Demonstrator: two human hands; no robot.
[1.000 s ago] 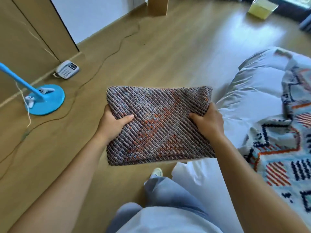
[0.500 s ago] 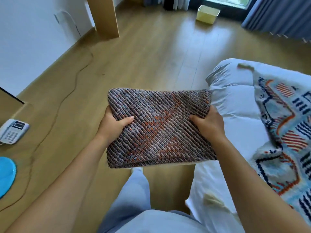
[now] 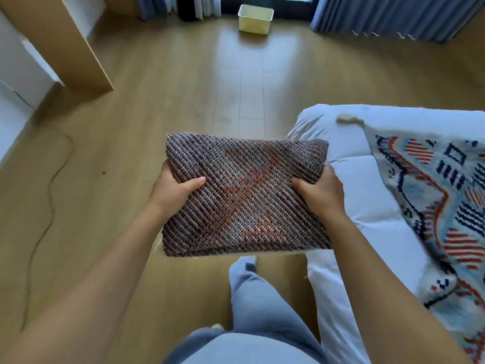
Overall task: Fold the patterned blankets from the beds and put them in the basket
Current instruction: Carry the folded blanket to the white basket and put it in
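Observation:
A folded blanket (image 3: 244, 195), dark woven with orange-red patches, is held flat in front of me above the wood floor. My left hand (image 3: 173, 190) grips its left edge and my right hand (image 3: 322, 191) grips its right edge, thumbs on top. A second patterned blanket (image 3: 433, 195), light blue with red and navy shapes, lies spread on the white bed (image 3: 367, 195) at the right. A pale yellow basket (image 3: 256, 18) stands on the floor far ahead, by the curtains.
A wooden panel (image 3: 65, 46) stands at the left by a white wall. A thin cable (image 3: 49, 190) snakes across the floor on the left. Blue curtains (image 3: 393, 17) hang at the far right. Open wood floor lies between me and the basket.
The view has swung right and forward: the blue lamp base and phone have left the frame, and the yellow basket now lies straight ahead. Both hands keep the same hold on the folded blanket.

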